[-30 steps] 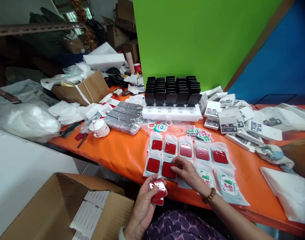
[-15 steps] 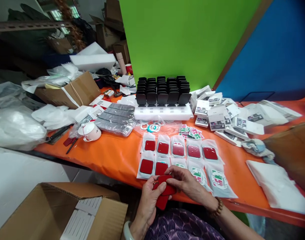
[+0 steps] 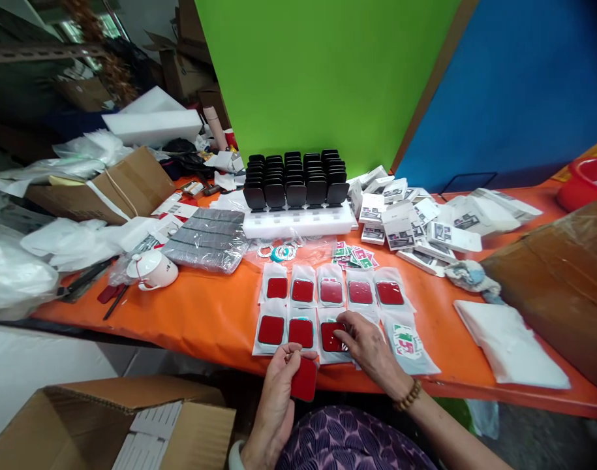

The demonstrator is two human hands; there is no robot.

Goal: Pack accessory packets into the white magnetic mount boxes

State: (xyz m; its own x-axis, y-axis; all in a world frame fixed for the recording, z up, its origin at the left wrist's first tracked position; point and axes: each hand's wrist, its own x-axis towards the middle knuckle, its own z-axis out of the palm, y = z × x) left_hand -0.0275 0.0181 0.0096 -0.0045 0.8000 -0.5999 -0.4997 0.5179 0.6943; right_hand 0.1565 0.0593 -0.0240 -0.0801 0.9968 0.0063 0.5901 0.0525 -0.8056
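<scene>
My left hand [image 3: 277, 385] is closed around a red rounded-square piece [image 3: 304, 380] at the table's front edge. With thumb and fingers, my right hand [image 3: 369, 349] grips the right edge of another red square [image 3: 331, 337], which lies on a white pouch [image 3: 327, 359] in the front row. Two rows of these pouches are laid out, and most bear a red square like the one at back left [image 3: 277, 288]. A pouch at front right [image 3: 410, 349] shows a green and red printed sticker; the pouch beside it is mostly hidden under my right hand.
Behind the pouches stand rows of black flat-topped pieces [image 3: 295, 194] in white foam [image 3: 298, 223]. Small white boxes [image 3: 400, 225] pile up at right. At left are a white mug [image 3: 154, 269] and a wrapped grey cloth [image 3: 207, 238]. An open carton [image 3: 205, 424] stands below.
My right hand has moved from the red squares in my left hand to a front-row pouch, where a red square now lies. The view has shifted right.
</scene>
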